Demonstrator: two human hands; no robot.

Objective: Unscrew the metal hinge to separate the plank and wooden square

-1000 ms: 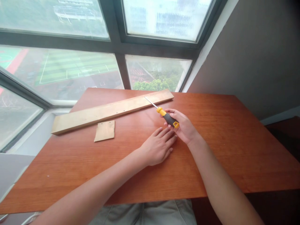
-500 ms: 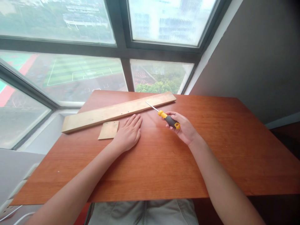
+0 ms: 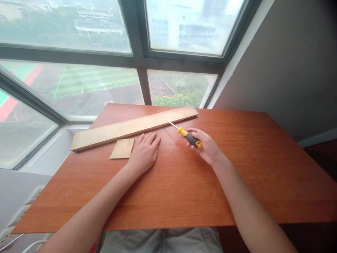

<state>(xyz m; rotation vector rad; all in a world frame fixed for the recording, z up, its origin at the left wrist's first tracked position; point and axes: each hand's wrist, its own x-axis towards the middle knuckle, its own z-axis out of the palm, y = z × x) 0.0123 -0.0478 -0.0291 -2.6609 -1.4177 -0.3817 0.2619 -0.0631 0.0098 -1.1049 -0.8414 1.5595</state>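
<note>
In my right hand (image 3: 204, 143) is a screwdriver (image 3: 190, 137) with a yellow and black handle. Its thin metal shaft points up and left, the tip showing over the near edge of a long wooden board (image 3: 116, 128). Whether the tip touches the board I cannot tell. My left hand (image 3: 145, 150) lies on the tabletop with fingers stretched out, just short of the board. Beside it, to the left, rests a small square wooden piece (image 3: 122, 148) with two small holes near its far edge. Two dark holes mark the board's near side.
The reddish-brown table (image 3: 179, 193) stands against large windows with dark frames (image 3: 139, 62). A grey wall (image 3: 289, 63) rises on the right. Power sockets (image 3: 19, 214) and white cables are at the lower left, below the table edge.
The left hand's fingers have bent and spread slightly while staying on the table. My right hand keeps its hold on the screwdriver. The whole view has shifted a little.
</note>
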